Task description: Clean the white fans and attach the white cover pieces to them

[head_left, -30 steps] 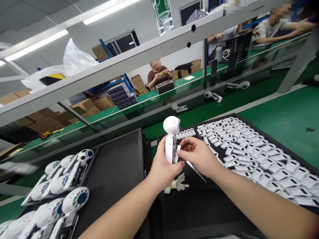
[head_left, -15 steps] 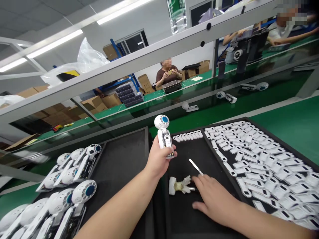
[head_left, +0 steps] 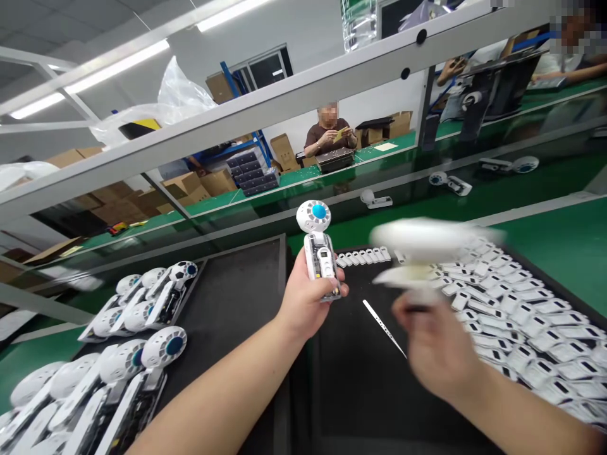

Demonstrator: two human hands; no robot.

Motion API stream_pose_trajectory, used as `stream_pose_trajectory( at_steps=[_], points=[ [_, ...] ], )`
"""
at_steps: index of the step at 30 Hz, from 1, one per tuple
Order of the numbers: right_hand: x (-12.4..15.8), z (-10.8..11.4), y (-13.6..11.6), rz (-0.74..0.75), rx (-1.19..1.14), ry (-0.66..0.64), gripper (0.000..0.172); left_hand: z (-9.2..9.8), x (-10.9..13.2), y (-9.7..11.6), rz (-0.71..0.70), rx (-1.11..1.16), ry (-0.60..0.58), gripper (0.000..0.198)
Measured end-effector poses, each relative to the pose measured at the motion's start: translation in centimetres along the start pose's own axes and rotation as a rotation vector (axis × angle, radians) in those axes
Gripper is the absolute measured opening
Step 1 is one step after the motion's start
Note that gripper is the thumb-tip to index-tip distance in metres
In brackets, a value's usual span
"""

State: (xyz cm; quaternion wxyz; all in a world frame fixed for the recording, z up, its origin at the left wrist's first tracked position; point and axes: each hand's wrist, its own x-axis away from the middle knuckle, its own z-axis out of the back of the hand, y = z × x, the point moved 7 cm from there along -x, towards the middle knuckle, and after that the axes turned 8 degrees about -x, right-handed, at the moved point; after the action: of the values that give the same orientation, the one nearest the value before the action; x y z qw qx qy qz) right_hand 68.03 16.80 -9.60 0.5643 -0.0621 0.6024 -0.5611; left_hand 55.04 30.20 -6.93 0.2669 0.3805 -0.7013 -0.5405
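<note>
My left hand (head_left: 303, 306) is closed around the lower body of a white device (head_left: 313, 218). The device stands upright, with a round head, a blue disc on it, and an open front showing inner parts. My right hand (head_left: 441, 351), blurred by motion, grips the lower end of a white bundle (head_left: 422, 237) with a yellowish middle, raised above the right-hand black tray (head_left: 365, 392). The bundle is too smeared to name its kind. A thin white strip with small holes (head_left: 379, 322) lies on the tray, left of my right hand.
Similar round-headed devices (head_left: 164, 346) lie in rows on the left black tray (head_left: 237, 291). Many small white covers (head_left: 526, 316) fill the right side, and a short row (head_left: 365, 256) sits at the back. A person (head_left: 331, 136) works across the green bench.
My right hand has picked up the white bundle from the tray and lifted it up and to the right. My left hand still holds the device, now slightly higher in view.
</note>
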Motion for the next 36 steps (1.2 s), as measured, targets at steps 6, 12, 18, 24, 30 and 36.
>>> stream_pose_trajectory(
  at_steps=[6, 12, 18, 24, 30, 36],
  points=[
    [0.8, -3.0, 0.1, -0.05, 0.145, -0.273, 0.021, -0.1, 0.4, -0.4, 0.045, -0.001, -0.015, 0.053],
    [0.8, 0.1, -1.1, 0.052, 0.004, -0.007, 0.03, -0.2, 0.6, 0.1, 0.012, 0.024, -0.029, 0.059],
    [1.7, -1.6, -0.2, 0.052, 0.046, -0.175, 0.02, -0.1, 0.2, -0.7, 0.014, 0.03, -0.045, 0.061],
    [2.6, -2.3, -1.0, 0.106, 0.099, -0.258, 0.018, 0.2, 0.5, -1.0, 0.117, 0.205, 0.067, 0.047],
    [5.3, -3.4, 2.0, 0.038, 0.263, -0.417, 0.027, 2.6, -0.6, -1.7, 0.114, 0.04, 0.229, 0.039],
    [8.5, -5.3, 6.5, -0.216, 0.452, -0.718, 0.032, 6.5, -4.5, -3.1, 0.251, -0.152, 0.429, 0.038]
  ],
)
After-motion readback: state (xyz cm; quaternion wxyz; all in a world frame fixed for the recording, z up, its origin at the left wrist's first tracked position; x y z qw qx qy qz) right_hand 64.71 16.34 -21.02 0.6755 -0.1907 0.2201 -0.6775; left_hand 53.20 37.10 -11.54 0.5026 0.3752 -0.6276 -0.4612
